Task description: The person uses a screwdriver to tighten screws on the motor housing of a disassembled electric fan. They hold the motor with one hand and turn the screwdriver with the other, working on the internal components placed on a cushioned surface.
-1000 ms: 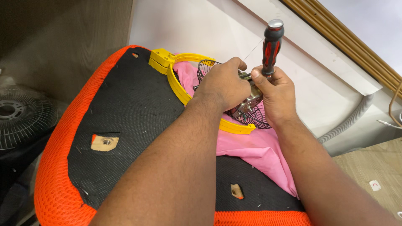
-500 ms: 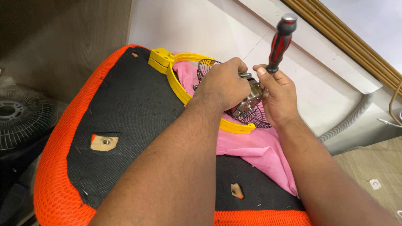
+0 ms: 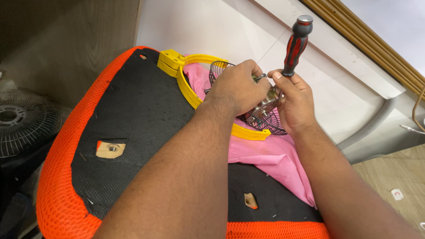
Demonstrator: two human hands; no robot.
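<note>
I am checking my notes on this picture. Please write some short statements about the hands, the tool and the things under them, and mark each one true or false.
1. The right hand holds a screwdriver with a red and black handle. True.
2. The left hand rests on a wire fan guard. True.
3. The ring around the guard is blue. False: it is yellow.
4. A pink cloth lies under the guard. True.
5. The cushion beneath has a green edge. False: the edge is orange.
</note>
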